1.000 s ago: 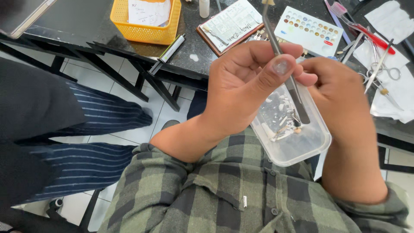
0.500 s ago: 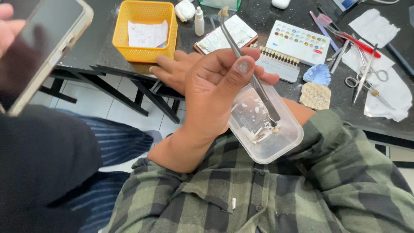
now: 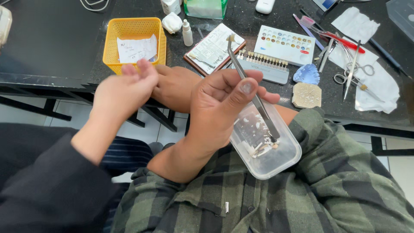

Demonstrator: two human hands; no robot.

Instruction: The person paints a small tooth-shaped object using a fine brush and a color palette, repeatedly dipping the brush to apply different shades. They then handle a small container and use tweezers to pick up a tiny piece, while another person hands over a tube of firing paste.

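My left hand [image 3: 220,108] grips long metal tweezers [image 3: 254,99], whose tips reach down into a clear plastic container [image 3: 280,162] of small white pieces. The container sits tilted against my right forearm over my lap; what holds it is hidden. My right hand [image 3: 177,88] stretches flat to the left behind my left hand. Another person's hand [image 3: 123,92], in a black sleeve, hovers over its fingertips with fingers spread, hiding them.
On the black counter stand a yellow basket [image 3: 110,45] with a paper slip, a booklet [image 3: 213,47], a tooth shade guide [image 3: 269,67], a colour palette card [image 3: 284,43], a blue mould [image 3: 307,74], scissors [image 3: 353,73] on white tissue, and a small dropper bottle [image 3: 186,33].
My right hand has left the container and reached left. The other person's phone hand has gone, and their open hand has come in over my right hand. The view has tilted down.
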